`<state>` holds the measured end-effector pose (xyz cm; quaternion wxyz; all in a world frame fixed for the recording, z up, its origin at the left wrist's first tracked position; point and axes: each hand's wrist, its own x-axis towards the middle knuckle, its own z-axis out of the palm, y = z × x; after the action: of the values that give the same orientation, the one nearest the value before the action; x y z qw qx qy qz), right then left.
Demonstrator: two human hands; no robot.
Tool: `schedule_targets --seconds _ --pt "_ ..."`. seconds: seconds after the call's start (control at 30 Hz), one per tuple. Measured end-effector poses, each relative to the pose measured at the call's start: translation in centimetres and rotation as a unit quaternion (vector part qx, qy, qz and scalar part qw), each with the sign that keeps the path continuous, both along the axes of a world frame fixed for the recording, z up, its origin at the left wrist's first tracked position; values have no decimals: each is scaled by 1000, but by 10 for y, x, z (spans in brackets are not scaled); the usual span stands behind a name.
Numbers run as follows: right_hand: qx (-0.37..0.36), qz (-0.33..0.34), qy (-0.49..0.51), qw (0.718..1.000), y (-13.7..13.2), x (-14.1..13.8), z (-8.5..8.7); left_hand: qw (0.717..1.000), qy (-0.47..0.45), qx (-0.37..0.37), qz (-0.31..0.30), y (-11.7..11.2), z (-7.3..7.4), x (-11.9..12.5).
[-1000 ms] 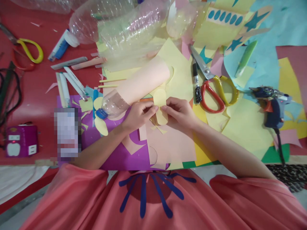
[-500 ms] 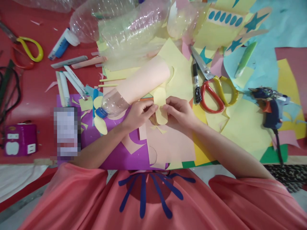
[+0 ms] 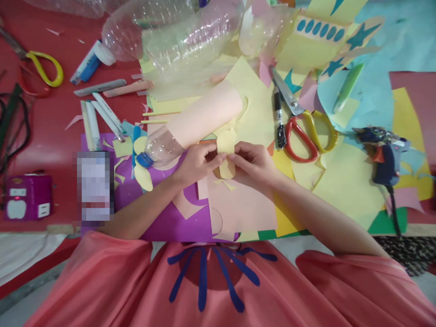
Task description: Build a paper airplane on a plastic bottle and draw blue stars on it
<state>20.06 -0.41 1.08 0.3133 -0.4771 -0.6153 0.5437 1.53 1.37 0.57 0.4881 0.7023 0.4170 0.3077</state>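
Note:
A pale yellow paper strip (image 3: pixel 226 141) with rounded ends is pinched between both hands near the middle of the table. My left hand (image 3: pixel 200 160) grips its left edge, thumb lying on the front. On the opposite edge my right hand (image 3: pixel 254 161) has thumb and fingers closed in the same way. Just beyond the hands lies a plastic bottle (image 3: pixel 163 146) with a blue cap, its body wrapped in a pale pink paper sheet (image 3: pixel 207 113). Beneath the hands is a larger pink sheet (image 3: pixel 245 209), with small yellow scraps on it.
Red-and-yellow scissors (image 3: pixel 301 131) and a black marker (image 3: pixel 279 118) lie to the right, with a blue glue gun (image 3: pixel 388 159) farther out. Clear bottles (image 3: pixel 190 36) stretch across the back. At left are a phone (image 3: pixel 95 186), a purple box (image 3: pixel 29 197) and several pens (image 3: pixel 105 116).
Both thumbs have come closer together over the strip's front. The strip's upper end now looks lower and slightly bent. The bottle and tools stay where they were.

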Motion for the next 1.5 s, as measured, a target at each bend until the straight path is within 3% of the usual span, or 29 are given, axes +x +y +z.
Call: schedule_targets --seconds 0.2,1.07,1.5 --pt "2 -10 7 1000 2 1 0 1000 -28 -2 4 0 1 2" --pt "6 -38 26 999 1 2 4 999 16 -9 -33 -1 -1 1" --pt "6 -39 47 998 3 2 1 1000 -13 -13 -5 -2 2 3"
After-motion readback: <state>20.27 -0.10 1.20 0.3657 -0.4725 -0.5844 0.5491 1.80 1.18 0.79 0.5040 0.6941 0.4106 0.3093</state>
